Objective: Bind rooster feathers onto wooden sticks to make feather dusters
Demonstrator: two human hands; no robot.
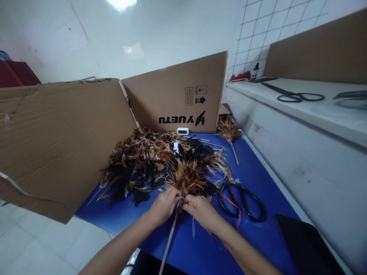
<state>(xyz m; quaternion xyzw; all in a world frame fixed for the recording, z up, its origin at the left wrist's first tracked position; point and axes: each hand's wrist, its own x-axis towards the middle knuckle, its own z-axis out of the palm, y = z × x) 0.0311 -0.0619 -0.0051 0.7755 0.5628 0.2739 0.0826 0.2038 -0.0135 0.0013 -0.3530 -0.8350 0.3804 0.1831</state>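
A feather duster [186,176] with brown and black feathers on a thin stick [170,241] lies in front of me, its handle toward my body. My left hand [164,206] pinches at the base of the feathers, fingers closed. From the other side, my right hand [199,210] is closed at the same spot, its fingertips almost meeting the left ones. A pale strand shows between them, but the fingers hide most of it. Just right of my right hand lie large black-handled scissors [254,204], with pink string [229,198] across one handle.
Loose feathers [149,149] are heaped behind the duster. Another feather duster [228,128] lies at the back right. Cardboard panels [172,82] border the blue table [259,172]. A dark flat object [306,244] lies front right; more scissors [295,94] rest on the white ledge [329,110].
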